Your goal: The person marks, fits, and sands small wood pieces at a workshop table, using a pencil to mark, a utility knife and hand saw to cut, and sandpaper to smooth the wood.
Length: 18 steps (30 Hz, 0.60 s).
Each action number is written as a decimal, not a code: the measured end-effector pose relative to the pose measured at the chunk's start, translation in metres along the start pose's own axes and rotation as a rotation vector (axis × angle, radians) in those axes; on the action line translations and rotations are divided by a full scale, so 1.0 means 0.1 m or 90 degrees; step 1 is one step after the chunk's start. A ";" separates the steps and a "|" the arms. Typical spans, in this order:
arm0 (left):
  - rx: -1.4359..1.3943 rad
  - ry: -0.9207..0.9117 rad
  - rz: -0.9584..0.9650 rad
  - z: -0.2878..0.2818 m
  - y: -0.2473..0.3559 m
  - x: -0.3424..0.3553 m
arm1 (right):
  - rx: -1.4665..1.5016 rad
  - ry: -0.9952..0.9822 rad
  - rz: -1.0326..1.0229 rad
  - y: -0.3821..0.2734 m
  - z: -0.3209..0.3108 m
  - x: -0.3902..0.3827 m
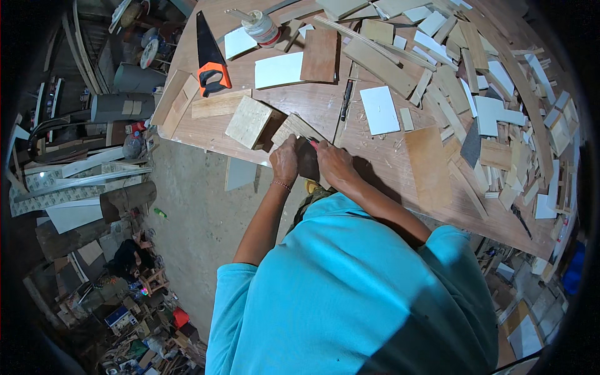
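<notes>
My left hand (285,161) is closed on the near left side of a small wooden block (296,129) at the table's front edge. Close beside it, my right hand (336,165) is closed round a slim tool with a red part (314,144). The tool meets the block's near side; its kind is too small to make out. A larger pale wooden block (249,122) stands just left of the one I hold. Dark shadow hides part of the space between my hands.
An orange-handled handsaw (213,76) lies at the far left, near a jar with brushes (260,29). Beyond my hands are a brown board (319,56), a black marker-like stick (345,100) and a white panel (379,110). Wood offcuts (453,81) heap up on the right.
</notes>
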State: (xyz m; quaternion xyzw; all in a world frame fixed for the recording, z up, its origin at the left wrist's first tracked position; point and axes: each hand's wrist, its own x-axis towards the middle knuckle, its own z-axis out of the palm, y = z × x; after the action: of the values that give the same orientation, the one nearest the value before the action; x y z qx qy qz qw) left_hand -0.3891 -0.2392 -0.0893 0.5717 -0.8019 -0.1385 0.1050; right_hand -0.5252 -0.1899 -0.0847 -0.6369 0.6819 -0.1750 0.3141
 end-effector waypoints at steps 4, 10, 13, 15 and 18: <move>-0.075 -0.026 -0.082 0.20 -0.21 -0.08 | 0.059 0.063 -0.064 0.15 0.30 0.07; 0.047 -0.016 -0.043 0.08 -0.02 -0.04 | -0.070 -0.067 0.014 -0.09 -0.14 -0.01; 0.036 0.006 -0.003 0.03 -0.03 -0.05 | -0.061 -0.054 0.016 -0.10 -0.11 -0.02; 0.028 0.013 0.028 0.06 -0.03 -0.13 | -0.056 -0.105 0.049 0.00 -0.02 0.03; 0.045 0.002 -0.007 0.12 -0.06 -0.07 | -0.047 -0.108 0.097 0.14 0.13 0.03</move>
State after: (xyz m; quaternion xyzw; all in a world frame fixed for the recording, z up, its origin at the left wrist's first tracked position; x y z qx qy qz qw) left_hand -0.3859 -0.2335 -0.1027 0.5796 -0.8030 -0.1097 0.0849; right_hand -0.5268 -0.1890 -0.1039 -0.6070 0.7054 -0.0707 0.3592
